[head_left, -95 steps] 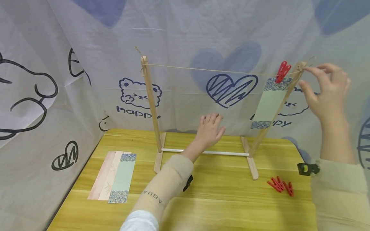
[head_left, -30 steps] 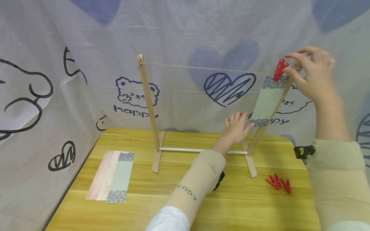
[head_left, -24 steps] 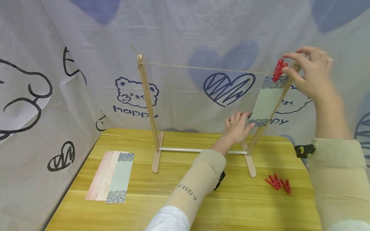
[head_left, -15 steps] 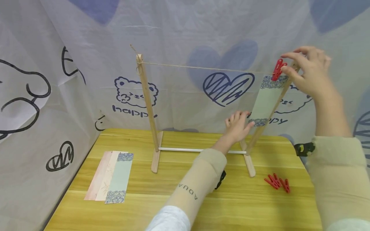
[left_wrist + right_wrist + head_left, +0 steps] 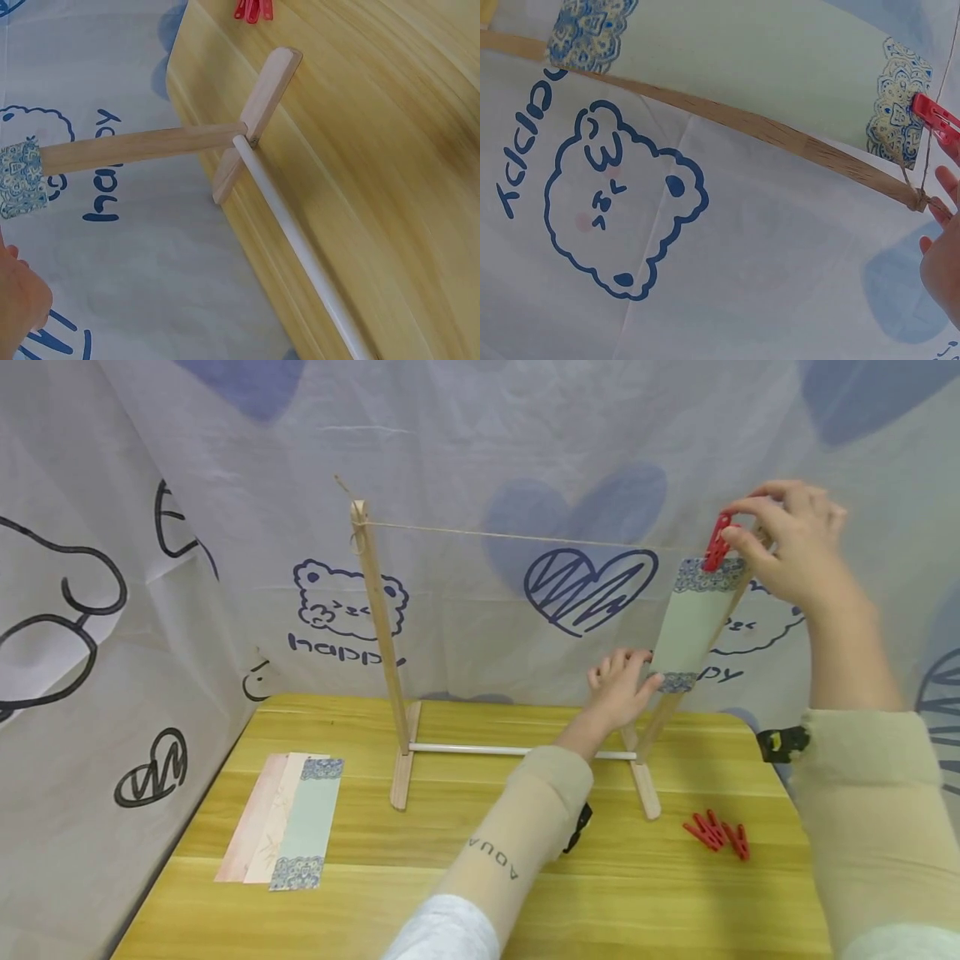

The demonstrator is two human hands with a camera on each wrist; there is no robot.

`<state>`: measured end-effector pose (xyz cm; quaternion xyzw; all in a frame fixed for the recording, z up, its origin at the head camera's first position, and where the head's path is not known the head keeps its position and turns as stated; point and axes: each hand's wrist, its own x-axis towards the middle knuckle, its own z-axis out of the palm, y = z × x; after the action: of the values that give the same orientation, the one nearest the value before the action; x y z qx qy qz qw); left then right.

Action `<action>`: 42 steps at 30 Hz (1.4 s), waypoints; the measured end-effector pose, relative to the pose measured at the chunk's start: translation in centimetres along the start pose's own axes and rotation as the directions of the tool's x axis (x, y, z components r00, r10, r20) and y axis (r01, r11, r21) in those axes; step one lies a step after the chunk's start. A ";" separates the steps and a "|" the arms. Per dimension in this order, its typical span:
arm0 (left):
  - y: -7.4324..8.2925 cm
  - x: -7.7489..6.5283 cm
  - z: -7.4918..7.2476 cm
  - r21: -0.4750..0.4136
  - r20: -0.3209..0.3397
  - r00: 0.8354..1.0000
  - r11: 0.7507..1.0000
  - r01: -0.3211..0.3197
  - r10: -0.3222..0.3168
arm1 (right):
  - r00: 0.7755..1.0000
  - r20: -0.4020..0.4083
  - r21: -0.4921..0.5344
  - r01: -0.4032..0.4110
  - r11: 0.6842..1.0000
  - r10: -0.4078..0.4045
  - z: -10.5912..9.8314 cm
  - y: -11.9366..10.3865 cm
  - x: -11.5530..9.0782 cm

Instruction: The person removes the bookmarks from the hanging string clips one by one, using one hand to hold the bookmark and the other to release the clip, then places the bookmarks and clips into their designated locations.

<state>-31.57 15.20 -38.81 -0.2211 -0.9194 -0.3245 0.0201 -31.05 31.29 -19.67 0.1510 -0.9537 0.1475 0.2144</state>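
Observation:
My right hand (image 5: 797, 547) pinches the handles of a red clothespin (image 5: 716, 545) between thumb and index finger at the top right. That clothespin sits on the top edge of a pale green paper strip (image 5: 690, 618) with blue lace-patterned ends, hanging at the string (image 5: 525, 537) beside the right wooden post. In the right wrist view, the clothespin (image 5: 937, 120) overlaps the strip's patterned end, close to the string knot. My left hand (image 5: 618, 689) is at the strip's lower left corner, thumb and index finger spread apart, thumb tip right at the patterned border (image 5: 21, 180).
The wooden stand's left post (image 5: 381, 618) and white crossbar (image 5: 465, 749) are on the wood-grain table (image 5: 465, 827). Overlapping paper strips (image 5: 309, 818), pink, cream and green, lie at left. Several red clothespins (image 5: 716, 833) lie at right. A printed curtain (image 5: 450, 443) hangs behind.
My right hand has moved left from the post's top to the clothespin, and its fingers have closed on the handles. Earlier, my left hand moved right to the strip's lower corner.

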 end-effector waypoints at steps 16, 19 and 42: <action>0.5 0.0 0.2 0.093 0.012 1.000 0.995 -0.023 0.022 | 1.000 -0.029 0.049 -0.006 0.999 0.007 0.2 0.0 0.0; 0.4 -0.1 0.2 0.101 0.002 1.000 0.995 -0.024 0.024 | 0.999 -0.034 0.061 -0.004 0.998 0.006 0.3 0.1 0.0; -0.4 -0.6 -0.1 0.091 -0.083 0.995 0.995 -0.052 0.059 | 0.994 -0.098 0.087 0.066 0.994 -0.058 0.5 -0.3 -0.1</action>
<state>-31.22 14.68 -39.07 -0.2314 -0.9247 -0.2919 0.0781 -31.04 30.85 -20.06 0.1829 -0.9296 0.1908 0.2570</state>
